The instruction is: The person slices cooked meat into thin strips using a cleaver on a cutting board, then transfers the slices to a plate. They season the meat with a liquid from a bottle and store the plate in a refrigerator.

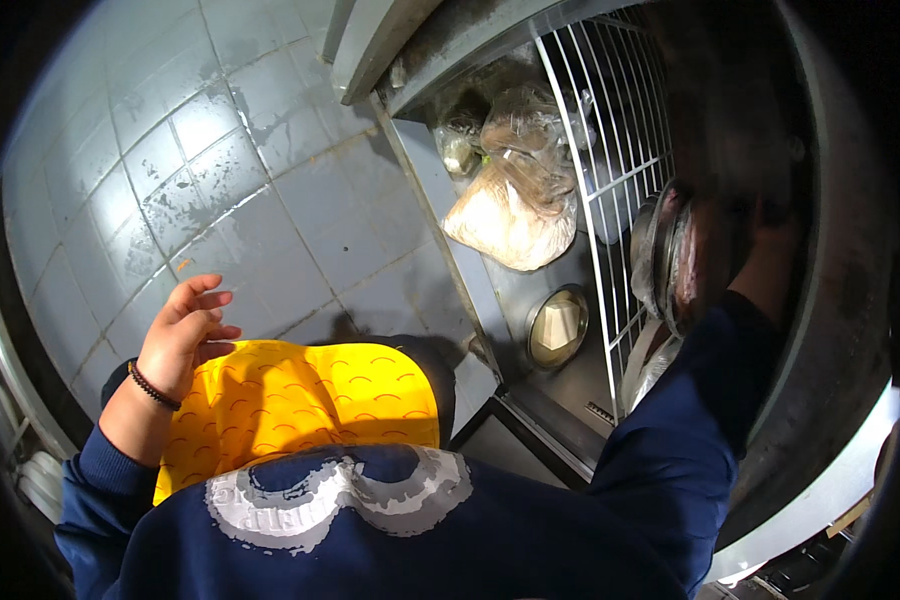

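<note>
My left hand (pixel 191 322) hangs in the air over the tiled floor, its fingers loosely curled and apart with nothing in them. A dark beaded bracelet circles that wrist. My right arm reaches deep into an open refrigerator, where my right hand (pixel 774 214) is mostly lost in shadow; what it touches is hidden. Beside that arm, round metal bowls (pixel 654 255) sit on a white wire shelf (pixel 596 191), with something pinkish behind their rims. Below the shelf lie filled clear plastic bags (pixel 521 206) and a round metal bowl (pixel 536 330) holding a pale block in liquid.
The refrigerator's metal frame (pixel 450 247) borders the opening on the left, and its door (pixel 521 446) stands open near my body. Wet grey floor tiles (pixel 217 172) spread to the left. A yellow apron (pixel 322 397) covers my lap.
</note>
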A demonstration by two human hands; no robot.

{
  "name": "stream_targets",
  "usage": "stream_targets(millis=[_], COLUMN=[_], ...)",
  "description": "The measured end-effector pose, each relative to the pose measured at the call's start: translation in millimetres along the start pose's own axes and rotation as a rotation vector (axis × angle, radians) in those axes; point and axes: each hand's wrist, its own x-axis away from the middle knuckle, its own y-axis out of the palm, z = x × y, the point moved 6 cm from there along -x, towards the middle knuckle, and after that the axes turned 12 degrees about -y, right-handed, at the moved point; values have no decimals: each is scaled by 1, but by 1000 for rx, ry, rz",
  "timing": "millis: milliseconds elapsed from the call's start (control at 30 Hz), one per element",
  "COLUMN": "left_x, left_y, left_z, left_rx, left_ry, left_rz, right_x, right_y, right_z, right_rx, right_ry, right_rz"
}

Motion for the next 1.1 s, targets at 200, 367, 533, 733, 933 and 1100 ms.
stream_targets(millis=[200, 367, 533, 733, 933, 1100], left_x=[-9, -16, -22, -36, -32, -18], left_y=[-3, -5, -1, 16, 18, 15], left_z=[3, 9, 7, -1, -7, -3], left_rx=[58, -15, -74, -106, -133, -220], left_ry=[77, 125, 81, 26, 2, 99], left_rz=[-27, -80, -130, -209, -224, -197], right_x=[40, 196, 369, 417, 410, 418], right_y=[6, 17, 4, -79, -140, -126], right_z=[6, 16, 59, 153, 241, 289], right_rx=[71, 404, 903, 975, 1119, 1103], right_ry=[-101, -445, -770, 11, 359, 353], right_rz=[-57, -436, -1123, -1143, -1120, -1218])
